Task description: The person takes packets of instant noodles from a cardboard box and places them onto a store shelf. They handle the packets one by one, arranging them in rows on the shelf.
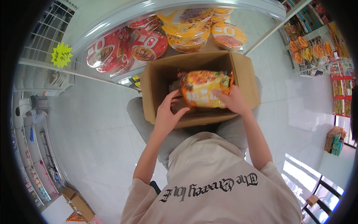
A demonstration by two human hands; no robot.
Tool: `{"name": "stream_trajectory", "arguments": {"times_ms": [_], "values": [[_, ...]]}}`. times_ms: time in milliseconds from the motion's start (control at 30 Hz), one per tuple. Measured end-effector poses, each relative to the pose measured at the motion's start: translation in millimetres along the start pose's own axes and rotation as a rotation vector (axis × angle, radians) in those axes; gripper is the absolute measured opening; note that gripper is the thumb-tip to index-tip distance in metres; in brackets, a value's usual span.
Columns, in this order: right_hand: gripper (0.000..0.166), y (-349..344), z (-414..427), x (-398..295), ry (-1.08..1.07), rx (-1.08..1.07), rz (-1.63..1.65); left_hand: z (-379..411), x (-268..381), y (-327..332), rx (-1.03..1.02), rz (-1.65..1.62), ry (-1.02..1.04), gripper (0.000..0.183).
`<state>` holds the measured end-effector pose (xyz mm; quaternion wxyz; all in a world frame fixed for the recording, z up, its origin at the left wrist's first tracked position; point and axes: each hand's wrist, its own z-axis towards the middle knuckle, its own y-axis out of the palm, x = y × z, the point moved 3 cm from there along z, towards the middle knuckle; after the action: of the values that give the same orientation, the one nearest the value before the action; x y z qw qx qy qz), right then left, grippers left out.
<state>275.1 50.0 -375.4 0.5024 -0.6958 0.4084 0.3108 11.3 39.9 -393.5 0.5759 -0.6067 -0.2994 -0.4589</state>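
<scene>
An orange and yellow plastic food packet [205, 89] is held over an open cardboard box [243, 81] resting at my lap. My right hand [233, 99] grips the packet at its right end. My left hand [169, 110] is at the packet's lower left with fingers spread; whether it touches the packet cannot be told. Beneath the packet, the inside of the box is dark, with a see-through item partly visible near my left fingers. Just beyond the box, red instant noodle bowls [149, 46] and stacked yellow noodle bowls [187, 36] stand on a shelf.
A white shelf rail [173, 5] crosses above the bowls. A yellow star-shaped price tag [61, 55] hangs at the left. Stocked shelves [36, 156] line the far left, and a rack of orange tubs [311, 51] stands at the right. Another cardboard box [79, 205] lies lower left.
</scene>
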Motion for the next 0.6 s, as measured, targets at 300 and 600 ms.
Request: {"name": "stream_trajectory", "arguments": {"times_ms": [300,600], "values": [[0.032,39,82,11,0.060,-0.253,-0.986,-6,6,8,-0.055,0.157,0.067,0.015],[0.088,109,154,111,0.379,-0.552,-0.825,-9,4,13,-0.010,0.335,0.223,0.008]]}}
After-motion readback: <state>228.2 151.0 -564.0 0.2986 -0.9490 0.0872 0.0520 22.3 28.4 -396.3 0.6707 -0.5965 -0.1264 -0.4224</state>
